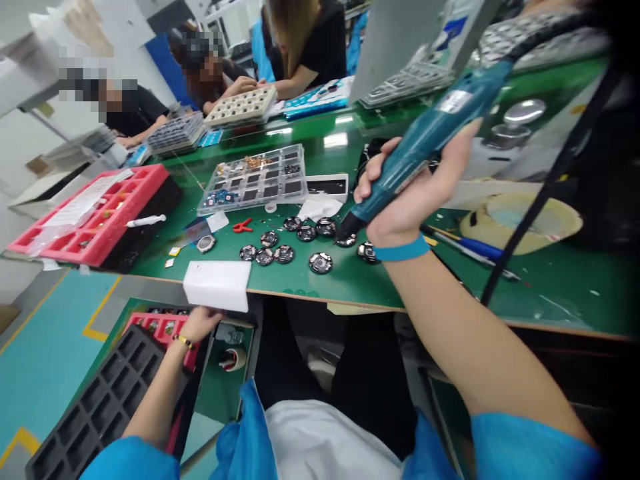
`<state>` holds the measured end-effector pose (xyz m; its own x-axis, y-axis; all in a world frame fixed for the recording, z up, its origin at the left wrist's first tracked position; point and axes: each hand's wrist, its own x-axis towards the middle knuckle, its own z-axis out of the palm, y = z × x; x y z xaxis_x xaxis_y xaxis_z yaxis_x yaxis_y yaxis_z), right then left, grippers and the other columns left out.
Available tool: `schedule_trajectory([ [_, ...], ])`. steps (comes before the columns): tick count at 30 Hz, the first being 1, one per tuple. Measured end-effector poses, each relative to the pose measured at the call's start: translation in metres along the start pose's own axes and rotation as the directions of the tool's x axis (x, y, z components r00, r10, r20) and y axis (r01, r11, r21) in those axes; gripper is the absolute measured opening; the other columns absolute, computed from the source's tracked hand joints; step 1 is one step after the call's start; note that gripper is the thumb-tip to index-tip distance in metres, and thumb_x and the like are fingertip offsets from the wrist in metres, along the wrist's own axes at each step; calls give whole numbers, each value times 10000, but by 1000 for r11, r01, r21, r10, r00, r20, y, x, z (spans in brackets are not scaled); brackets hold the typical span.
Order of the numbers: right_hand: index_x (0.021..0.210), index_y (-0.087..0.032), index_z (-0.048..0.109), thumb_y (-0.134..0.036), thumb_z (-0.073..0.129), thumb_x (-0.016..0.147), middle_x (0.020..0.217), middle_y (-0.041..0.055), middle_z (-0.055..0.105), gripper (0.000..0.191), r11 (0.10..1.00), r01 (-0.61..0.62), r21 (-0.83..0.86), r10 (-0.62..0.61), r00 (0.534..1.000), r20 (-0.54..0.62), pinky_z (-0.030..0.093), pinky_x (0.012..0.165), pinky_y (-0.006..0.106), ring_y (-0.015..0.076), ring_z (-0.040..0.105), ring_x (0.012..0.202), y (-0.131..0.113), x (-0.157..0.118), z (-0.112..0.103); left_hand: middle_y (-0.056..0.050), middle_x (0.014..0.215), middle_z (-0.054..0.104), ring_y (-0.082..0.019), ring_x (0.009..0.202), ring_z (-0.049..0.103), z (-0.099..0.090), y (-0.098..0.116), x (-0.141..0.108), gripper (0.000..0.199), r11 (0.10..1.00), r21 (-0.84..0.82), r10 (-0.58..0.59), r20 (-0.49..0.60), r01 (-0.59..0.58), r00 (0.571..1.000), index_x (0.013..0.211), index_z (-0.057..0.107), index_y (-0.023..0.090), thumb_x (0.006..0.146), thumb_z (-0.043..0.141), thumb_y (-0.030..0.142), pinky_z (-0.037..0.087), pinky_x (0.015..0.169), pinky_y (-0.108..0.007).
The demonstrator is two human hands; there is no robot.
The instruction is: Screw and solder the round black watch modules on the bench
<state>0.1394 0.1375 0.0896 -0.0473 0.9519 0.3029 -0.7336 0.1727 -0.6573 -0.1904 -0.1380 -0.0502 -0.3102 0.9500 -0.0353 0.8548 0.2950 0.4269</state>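
My right hand (415, 193) is closed round a teal electric screwdriver (435, 127), whose black tip points down at a round black circuit board (346, 240). Several similar boards lie around it, among them a separate board (321, 263) nearer the table edge. Below the table's front edge, my left hand (201, 324) is beside an open drawer (220, 380) and just under a white folded sheet (217, 283) that hangs over the edge. Its fingers are small and partly hidden, so I cannot tell whether they grip anything.
A clear compartment box (255, 179) of small parts stands behind the boards. Red foam trays (90, 213) sit at the left, a black foam tray (110, 393) below. Red tweezers-like clip (243, 226) and pens (470, 248) lie on the green table (280, 300). Several people work opposite.
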Motion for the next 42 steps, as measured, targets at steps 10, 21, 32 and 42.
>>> schedule_trajectory([
  [10,805,-272,612,-877,458,835,645,9,529,624,992,64,-108,-53,994,100,304,427,317,171,459,498,15,-6,5,-82,1230,750,-201,1193,677,10,190,-15,236,710,-311,682,80,-632,727,1229,699,262,1032,576,305,539,1075,-365],
  [21,793,-302,607,-884,450,858,645,9,502,606,987,125,-103,-119,991,63,333,433,338,193,478,494,12,2,1,-150,1608,474,-300,1518,418,30,203,55,647,700,215,694,20,-681,720,1516,497,212,998,543,599,280,1297,-563],
  [32,839,-277,650,-858,434,911,626,-6,524,624,987,156,-25,-153,985,82,329,394,307,157,450,443,16,7,-2,-118,1463,614,-252,1365,578,-7,204,91,363,786,50,616,-132,-616,776,1369,609,233,1031,591,364,467,1172,-461],
  [42,869,-277,621,-784,476,938,739,22,626,532,989,150,-5,-150,987,58,425,409,292,175,564,553,9,9,-3,-77,1129,756,-269,1084,691,10,248,159,107,682,331,705,-65,-652,706,1009,716,194,924,675,143,560,975,-422],
])
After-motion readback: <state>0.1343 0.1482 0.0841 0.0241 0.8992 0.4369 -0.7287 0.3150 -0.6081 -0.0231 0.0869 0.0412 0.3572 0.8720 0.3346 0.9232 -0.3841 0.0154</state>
